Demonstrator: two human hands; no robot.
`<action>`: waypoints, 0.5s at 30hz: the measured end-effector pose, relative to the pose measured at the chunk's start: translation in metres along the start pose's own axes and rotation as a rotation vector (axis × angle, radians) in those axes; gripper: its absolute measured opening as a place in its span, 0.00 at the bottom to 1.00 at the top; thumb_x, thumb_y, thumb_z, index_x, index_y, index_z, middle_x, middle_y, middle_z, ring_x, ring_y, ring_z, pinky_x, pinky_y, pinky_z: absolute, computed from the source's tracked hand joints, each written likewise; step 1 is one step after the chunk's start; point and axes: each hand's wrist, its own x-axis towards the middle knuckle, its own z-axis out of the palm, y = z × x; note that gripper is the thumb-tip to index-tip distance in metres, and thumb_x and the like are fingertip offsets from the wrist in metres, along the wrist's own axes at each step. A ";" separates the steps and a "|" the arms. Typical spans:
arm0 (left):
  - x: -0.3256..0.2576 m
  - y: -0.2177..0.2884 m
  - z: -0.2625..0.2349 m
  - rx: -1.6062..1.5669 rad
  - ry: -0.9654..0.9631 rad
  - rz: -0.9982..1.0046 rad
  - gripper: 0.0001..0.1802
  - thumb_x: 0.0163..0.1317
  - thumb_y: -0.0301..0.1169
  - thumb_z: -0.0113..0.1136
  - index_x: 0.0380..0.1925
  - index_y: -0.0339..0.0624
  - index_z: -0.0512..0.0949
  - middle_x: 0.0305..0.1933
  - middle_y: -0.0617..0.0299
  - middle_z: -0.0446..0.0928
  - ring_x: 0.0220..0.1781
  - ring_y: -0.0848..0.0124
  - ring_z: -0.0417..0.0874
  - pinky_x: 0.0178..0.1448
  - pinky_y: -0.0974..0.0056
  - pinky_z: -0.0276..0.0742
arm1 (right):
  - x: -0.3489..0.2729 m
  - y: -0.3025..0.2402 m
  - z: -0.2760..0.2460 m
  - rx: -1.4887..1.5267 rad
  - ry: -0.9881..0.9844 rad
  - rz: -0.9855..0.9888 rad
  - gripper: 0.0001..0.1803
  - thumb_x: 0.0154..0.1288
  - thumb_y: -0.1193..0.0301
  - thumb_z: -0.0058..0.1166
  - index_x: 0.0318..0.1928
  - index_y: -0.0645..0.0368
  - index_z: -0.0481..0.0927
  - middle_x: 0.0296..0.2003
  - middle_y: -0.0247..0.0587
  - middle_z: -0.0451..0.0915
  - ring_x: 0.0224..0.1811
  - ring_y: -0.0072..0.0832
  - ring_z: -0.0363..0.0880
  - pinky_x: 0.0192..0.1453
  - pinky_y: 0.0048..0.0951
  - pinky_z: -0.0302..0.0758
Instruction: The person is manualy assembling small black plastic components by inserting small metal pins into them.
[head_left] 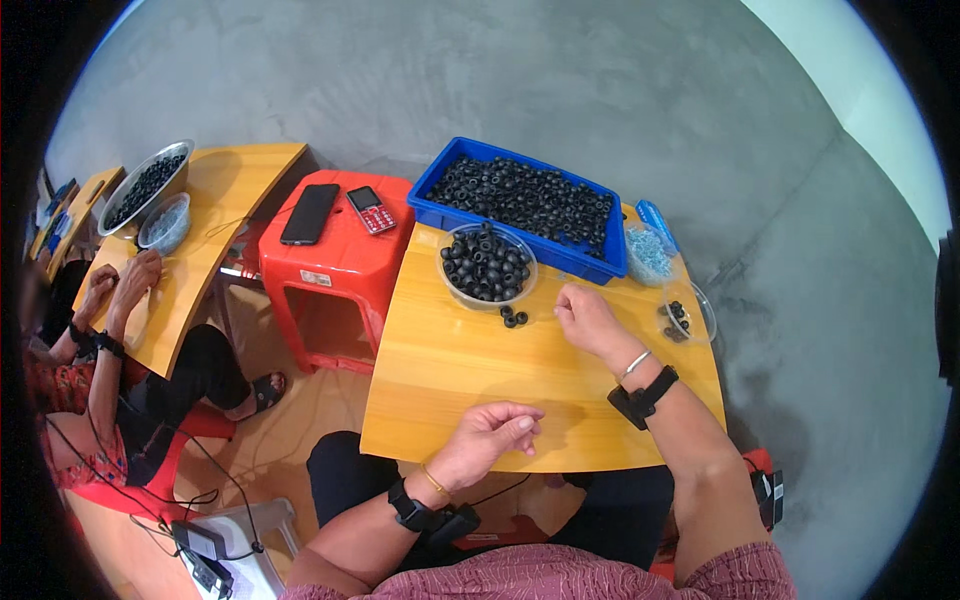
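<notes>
My left hand (490, 438) is over the near edge of the wooden table (440, 370), its thumb pressed toward curled fingers; whatever it may pinch is too small to make out. Farther forward, my right hand (588, 318) is closed with the fingertips turned down, and their contents are hidden. Just left of it lie a few loose black ring-shaped beads (510, 318). Behind those stands a clear round tub (445, 285) full of the same beads. To the right of my right hand, a clear shallow container (708, 320) holds a few more black beads.
A blue tray (600, 268) of black beads spans the table's back. Beside it stand a tub of small light-blue pieces (650, 252) and a blue object (655, 222). A red stool (330, 265) carries two phones. At left, another person's hands (125, 285) work at a second table.
</notes>
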 end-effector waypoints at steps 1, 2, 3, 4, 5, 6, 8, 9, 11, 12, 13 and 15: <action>0.000 0.000 0.000 0.001 0.002 0.000 0.12 0.60 0.26 0.48 0.42 0.30 0.72 0.34 0.58 0.75 0.30 0.74 0.74 0.39 0.68 0.74 | -0.001 -0.004 0.000 0.002 0.000 -0.001 0.04 0.49 0.75 0.48 0.27 0.62 0.71 0.25 0.50 0.74 0.32 0.45 0.73 0.36 0.40 0.70; -0.001 0.000 -0.001 -0.004 -0.004 0.005 0.12 0.60 0.26 0.48 0.42 0.30 0.72 0.34 0.58 0.75 0.30 0.74 0.74 0.39 0.69 0.74 | -0.003 -0.010 0.001 0.107 -0.026 -0.009 0.04 0.50 0.75 0.47 0.28 0.62 0.71 0.25 0.50 0.74 0.31 0.46 0.74 0.35 0.40 0.70; 0.000 0.000 -0.001 -0.011 -0.012 0.009 0.12 0.60 0.26 0.48 0.42 0.30 0.72 0.34 0.58 0.75 0.31 0.74 0.74 0.39 0.69 0.74 | -0.004 -0.013 0.002 0.211 -0.053 -0.014 0.04 0.50 0.75 0.46 0.29 0.62 0.71 0.24 0.50 0.75 0.30 0.46 0.74 0.34 0.40 0.70; 0.000 0.001 -0.001 -0.012 -0.012 0.008 0.12 0.60 0.26 0.48 0.42 0.30 0.72 0.34 0.58 0.75 0.31 0.74 0.74 0.39 0.69 0.74 | -0.005 -0.013 0.004 0.211 -0.054 -0.013 0.04 0.50 0.75 0.46 0.29 0.62 0.71 0.24 0.50 0.75 0.30 0.46 0.74 0.34 0.40 0.70; 0.000 0.001 -0.001 -0.011 -0.015 0.016 0.12 0.60 0.26 0.48 0.42 0.30 0.72 0.34 0.57 0.75 0.31 0.74 0.74 0.39 0.69 0.74 | -0.006 -0.014 0.006 0.202 -0.025 -0.047 0.04 0.51 0.75 0.45 0.29 0.62 0.72 0.25 0.50 0.75 0.30 0.46 0.74 0.35 0.39 0.70; 0.001 0.001 0.000 -0.009 -0.023 0.023 0.12 0.60 0.26 0.47 0.42 0.30 0.72 0.34 0.57 0.75 0.31 0.73 0.74 0.39 0.69 0.74 | -0.007 -0.012 0.006 0.190 0.007 -0.080 0.05 0.51 0.76 0.45 0.29 0.62 0.72 0.25 0.50 0.75 0.31 0.45 0.74 0.35 0.38 0.71; 0.001 -0.002 -0.001 -0.020 -0.023 0.028 0.12 0.60 0.26 0.47 0.42 0.30 0.72 0.34 0.57 0.75 0.31 0.73 0.75 0.39 0.69 0.74 | -0.005 0.010 0.002 0.182 0.069 -0.074 0.05 0.52 0.76 0.45 0.30 0.63 0.73 0.25 0.48 0.75 0.29 0.41 0.74 0.34 0.35 0.70; 0.000 -0.002 -0.001 -0.030 -0.015 0.036 0.12 0.60 0.26 0.47 0.42 0.30 0.72 0.34 0.57 0.75 0.31 0.73 0.75 0.39 0.69 0.74 | -0.004 0.022 -0.003 0.180 0.129 -0.073 0.05 0.52 0.77 0.46 0.31 0.64 0.73 0.24 0.46 0.75 0.28 0.37 0.75 0.33 0.32 0.70; -0.001 -0.003 -0.001 -0.037 -0.021 0.036 0.12 0.60 0.26 0.47 0.42 0.30 0.72 0.34 0.57 0.75 0.31 0.72 0.75 0.39 0.69 0.74 | -0.009 0.042 -0.013 0.122 0.104 -0.033 0.05 0.52 0.76 0.46 0.30 0.64 0.73 0.24 0.46 0.75 0.28 0.37 0.75 0.33 0.31 0.70; 0.000 -0.002 -0.001 -0.043 -0.025 0.041 0.12 0.60 0.26 0.47 0.42 0.30 0.72 0.34 0.56 0.75 0.31 0.72 0.75 0.39 0.69 0.74 | -0.009 0.041 -0.017 0.066 0.079 0.000 0.05 0.52 0.76 0.47 0.30 0.64 0.74 0.24 0.46 0.76 0.28 0.37 0.75 0.33 0.31 0.70; 0.000 -0.002 -0.002 -0.044 -0.024 0.040 0.12 0.60 0.26 0.47 0.42 0.30 0.72 0.34 0.56 0.75 0.31 0.72 0.75 0.39 0.69 0.74 | -0.010 0.038 -0.019 0.066 0.078 0.001 0.05 0.52 0.76 0.47 0.30 0.64 0.74 0.24 0.46 0.76 0.28 0.37 0.75 0.33 0.31 0.70; 0.000 -0.001 -0.001 -0.029 -0.014 0.026 0.12 0.60 0.26 0.48 0.42 0.30 0.72 0.34 0.56 0.75 0.31 0.71 0.75 0.39 0.69 0.74 | -0.016 0.028 -0.024 0.086 -0.087 0.125 0.07 0.51 0.75 0.47 0.31 0.65 0.73 0.28 0.52 0.76 0.33 0.45 0.75 0.37 0.36 0.71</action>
